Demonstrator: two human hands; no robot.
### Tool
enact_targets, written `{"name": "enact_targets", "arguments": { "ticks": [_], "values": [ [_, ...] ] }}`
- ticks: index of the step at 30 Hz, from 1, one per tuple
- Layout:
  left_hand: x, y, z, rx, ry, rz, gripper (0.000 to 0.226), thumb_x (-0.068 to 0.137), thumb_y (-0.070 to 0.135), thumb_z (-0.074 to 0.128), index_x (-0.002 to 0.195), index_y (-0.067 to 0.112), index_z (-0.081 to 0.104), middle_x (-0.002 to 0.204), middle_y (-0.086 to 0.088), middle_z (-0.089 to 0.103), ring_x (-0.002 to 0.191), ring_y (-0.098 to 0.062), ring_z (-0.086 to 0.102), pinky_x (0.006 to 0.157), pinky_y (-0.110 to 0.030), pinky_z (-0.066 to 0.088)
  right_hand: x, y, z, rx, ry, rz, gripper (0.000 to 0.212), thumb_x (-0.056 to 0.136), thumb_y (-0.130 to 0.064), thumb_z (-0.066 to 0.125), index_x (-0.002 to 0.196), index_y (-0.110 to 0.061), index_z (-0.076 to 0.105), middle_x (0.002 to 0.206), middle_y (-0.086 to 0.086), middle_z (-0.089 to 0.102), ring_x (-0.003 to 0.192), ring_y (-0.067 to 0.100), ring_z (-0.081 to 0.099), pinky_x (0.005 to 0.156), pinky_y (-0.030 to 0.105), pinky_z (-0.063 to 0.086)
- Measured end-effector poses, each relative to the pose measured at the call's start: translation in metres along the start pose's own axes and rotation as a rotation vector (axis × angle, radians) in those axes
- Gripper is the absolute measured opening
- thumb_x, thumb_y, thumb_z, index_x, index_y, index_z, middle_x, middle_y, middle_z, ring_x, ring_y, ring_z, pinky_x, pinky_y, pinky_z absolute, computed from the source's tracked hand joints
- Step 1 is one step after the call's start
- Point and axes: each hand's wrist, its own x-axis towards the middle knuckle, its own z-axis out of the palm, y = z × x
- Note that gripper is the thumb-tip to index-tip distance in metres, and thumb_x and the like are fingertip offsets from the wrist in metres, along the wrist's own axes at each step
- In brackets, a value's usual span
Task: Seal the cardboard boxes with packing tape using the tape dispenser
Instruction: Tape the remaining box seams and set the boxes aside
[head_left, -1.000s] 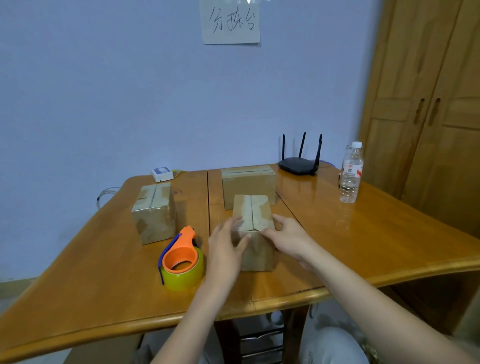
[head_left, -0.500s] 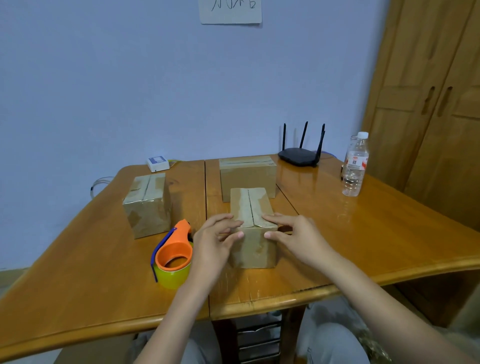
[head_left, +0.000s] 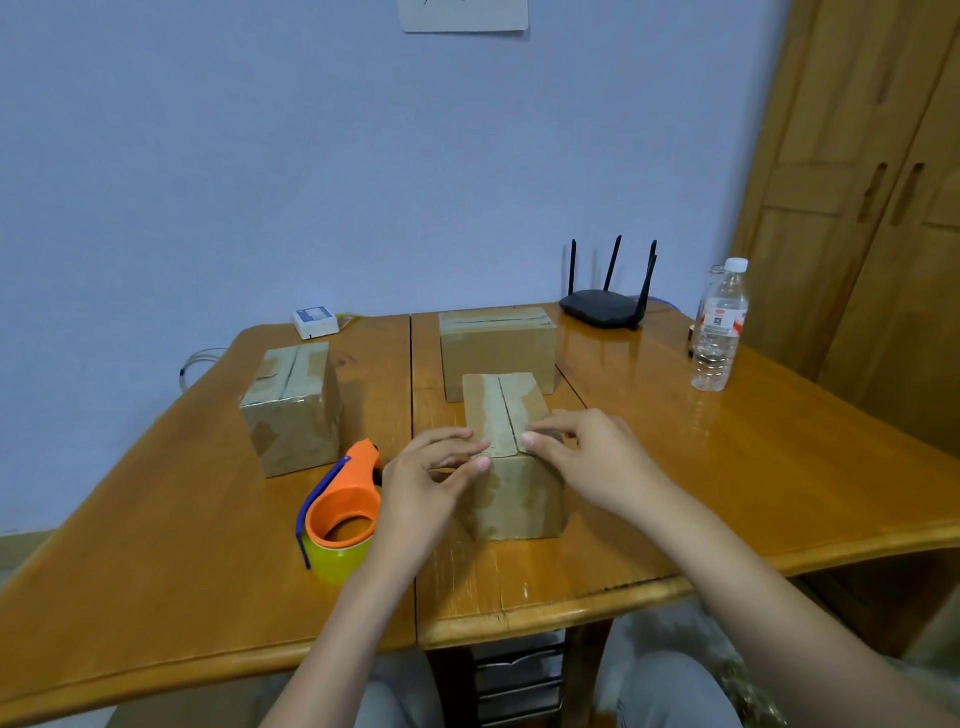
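We count three cardboard boxes on the table: the near box (head_left: 511, 457) under our fingers, the left box (head_left: 291, 408), and the back box (head_left: 497, 345). We see one tape dispenser (head_left: 340, 512), orange on top and yellow below. We see one black router (head_left: 602, 306) with three thin sticks pointing up. We count one water bottle (head_left: 721, 325) and one small white box (head_left: 315, 322) near the wall. We see one paper sign (head_left: 465, 15) on the wall. We have two hands here, our left hand (head_left: 426, 486) and our right hand (head_left: 592, 454).
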Motion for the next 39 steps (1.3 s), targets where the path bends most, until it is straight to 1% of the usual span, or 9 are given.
{"name": "enact_targets", "arguments": {
  "ticks": [5,11,14,18,21,25,31,33,39],
  "values": [
    [0.006,0.001,-0.004,0.052,-0.076,-0.008,0.019,0.086,0.025,0.075,0.104,0.028,0.078,0.117,0.016,0.064,0.102,0.007,0.061,0.081,-0.006,0.047,0.015,-0.009,0.012,-0.152,-0.126,-0.096,0.047,0.1,-0.044,0.055,0.144,-0.028,0.053,0.161,-0.006,0.032,0.152,0.012,0.022,0.126,0.04,0.011],
    [0.003,0.003,-0.011,0.119,-0.153,-0.005,0.026,0.093,0.023,0.069,0.116,0.032,0.074,0.127,0.02,0.06,0.108,0.011,0.059,0.092,-0.01,0.049,0.015,-0.009,0.016,-0.172,-0.176,-0.08,0.043,0.104,-0.039,0.05,0.144,-0.025,0.054,0.156,-0.008,0.042,0.15,0.014,0.028,0.125,0.041,0.019],
    [0.005,0.011,-0.023,0.289,-0.24,0.036,0.035,0.098,0.025,0.061,0.13,0.039,0.063,0.137,0.02,0.055,0.103,0.018,0.055,0.089,-0.009,0.048,0.017,-0.023,0.009,-0.121,-0.159,-0.012,0.038,0.101,-0.033,0.058,0.138,-0.023,0.061,0.145,-0.004,0.057,0.135,0.016,0.051,0.115,0.035,0.038],
    [0.013,-0.007,-0.07,0.54,0.014,-0.142,0.056,0.093,0.023,0.059,0.145,0.036,0.042,0.136,-0.003,0.053,0.112,-0.018,0.058,0.092,-0.032,0.05,0.02,-0.062,0.015,-0.03,-0.017,-0.042,0.034,0.103,-0.022,0.052,0.137,-0.023,0.06,0.117,0.003,0.071,0.083,0.013,0.07,0.074,0.019,0.057],
    [0.025,-0.029,-0.109,0.864,-0.126,-0.57,0.082,0.085,0.031,0.071,0.153,0.025,0.025,0.146,-0.016,0.043,0.129,-0.038,0.047,0.102,-0.045,0.045,0.026,-0.091,0.037,-0.043,-0.022,-0.138,0.034,0.101,-0.02,0.053,0.133,-0.018,0.064,0.128,0.005,0.067,0.115,0.021,0.063,0.101,0.031,0.05],
    [0.023,-0.028,-0.112,0.65,-0.315,-0.933,0.072,0.076,0.039,0.082,0.13,0.016,0.041,0.119,-0.008,0.055,0.099,-0.027,0.062,0.076,-0.037,0.06,0.034,-0.11,0.067,-0.065,-0.082,-0.116,0.034,0.098,-0.011,0.049,0.126,-0.017,0.068,0.126,0.013,0.067,0.115,0.03,0.063,0.099,0.035,0.052],
    [0.024,-0.047,-0.108,0.725,-0.279,-0.804,0.039,0.085,0.036,0.075,0.107,0.01,0.056,0.11,-0.01,0.064,0.094,-0.026,0.063,0.074,-0.036,0.06,0.033,-0.098,0.065,-0.04,-0.022,-0.088,0.036,0.098,-0.008,0.048,0.124,-0.021,0.069,0.126,0.008,0.067,0.103,0.023,0.065,0.092,0.036,0.055],
    [0.02,-0.043,-0.115,0.586,-0.292,-0.787,0.035,0.087,0.039,0.074,0.105,0.012,0.061,0.101,-0.007,0.067,0.089,-0.023,0.064,0.064,-0.032,0.056,0.033,-0.088,0.055,0.006,0.014,-0.085,0.032,0.101,-0.01,0.049,0.125,-0.02,0.068,0.123,0.004,0.067,0.089,0.017,0.065,0.085,0.034,0.057],
    [0.014,-0.016,-0.133,-0.048,-0.524,-0.623,0.019,0.099,0.012,0.058,0.113,0.015,0.07,0.1,-0.011,0.074,0.084,-0.019,0.068,0.076,-0.033,0.054,0.037,-0.083,0.028,0.119,-0.063,-0.146,0.022,0.093,-0.032,0.071,0.112,-0.023,0.07,0.097,-0.006,0.071,0.087,0.004,0.062,0.084,0.025,0.053]
  ]
}}
